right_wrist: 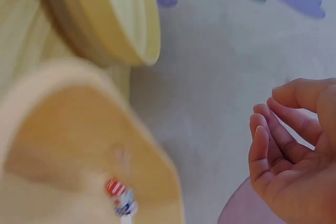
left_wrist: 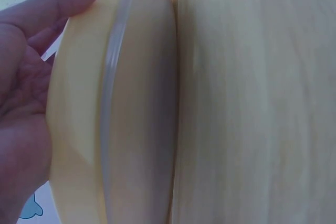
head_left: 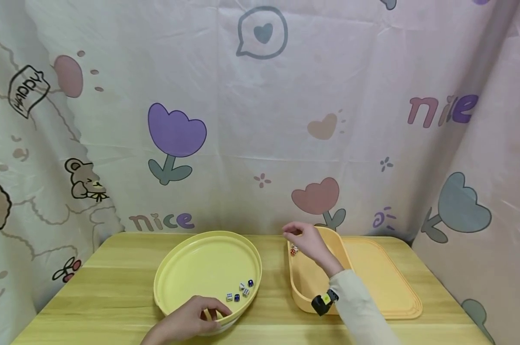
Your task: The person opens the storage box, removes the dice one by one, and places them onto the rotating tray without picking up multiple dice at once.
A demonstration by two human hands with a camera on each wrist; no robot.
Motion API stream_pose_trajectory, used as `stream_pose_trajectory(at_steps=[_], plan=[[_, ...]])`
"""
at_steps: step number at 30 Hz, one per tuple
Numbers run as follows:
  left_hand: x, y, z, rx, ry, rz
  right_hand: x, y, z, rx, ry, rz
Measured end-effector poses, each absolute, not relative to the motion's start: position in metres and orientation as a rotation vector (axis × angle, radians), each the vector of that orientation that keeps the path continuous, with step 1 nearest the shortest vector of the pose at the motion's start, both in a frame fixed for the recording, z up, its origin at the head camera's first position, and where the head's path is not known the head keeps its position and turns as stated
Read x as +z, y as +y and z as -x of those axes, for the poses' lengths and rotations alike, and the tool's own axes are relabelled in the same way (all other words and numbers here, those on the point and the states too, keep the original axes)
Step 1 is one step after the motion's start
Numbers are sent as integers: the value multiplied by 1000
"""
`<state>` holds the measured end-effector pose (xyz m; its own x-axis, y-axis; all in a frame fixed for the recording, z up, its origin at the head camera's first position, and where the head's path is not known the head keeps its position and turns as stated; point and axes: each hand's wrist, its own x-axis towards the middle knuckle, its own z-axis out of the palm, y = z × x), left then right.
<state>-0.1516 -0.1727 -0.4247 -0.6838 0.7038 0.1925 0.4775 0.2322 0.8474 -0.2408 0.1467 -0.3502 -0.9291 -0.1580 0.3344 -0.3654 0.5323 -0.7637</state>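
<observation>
At the near right rim of a round yellow tub [head_left: 199, 268], my left hand [head_left: 192, 317] grips the edge, thumb on the outer wall and fingers over the rim. Several dice lie inside near that side, including a white die [head_left: 229, 297] and a blue die [head_left: 236, 298]. My right hand [head_left: 308, 243] hovers over the far left part of an orange box [head_left: 300, 303]; its fingers are loosely curled and nothing shows between them. Below it in the box are a red die [head_left: 293, 252] and other dice partly hidden by the hand. The right wrist view shows the red die [right_wrist: 115, 187] beside whitish dice [right_wrist: 125, 203].
A flat orange lid-like panel [head_left: 382, 280] lies on the wooden table [head_left: 109, 282], right of the box. The tub and box stand apart with a strip of table between them. A printed curtain [head_left: 242, 105] hangs behind and at both sides.
</observation>
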Motion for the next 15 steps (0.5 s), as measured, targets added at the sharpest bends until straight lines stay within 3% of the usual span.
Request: stream_pose_trajectory(at_steps=[15], plan=[[-427,-173,150,1447,2238,-1047,-388,180,277,1398,-2607,-209]])
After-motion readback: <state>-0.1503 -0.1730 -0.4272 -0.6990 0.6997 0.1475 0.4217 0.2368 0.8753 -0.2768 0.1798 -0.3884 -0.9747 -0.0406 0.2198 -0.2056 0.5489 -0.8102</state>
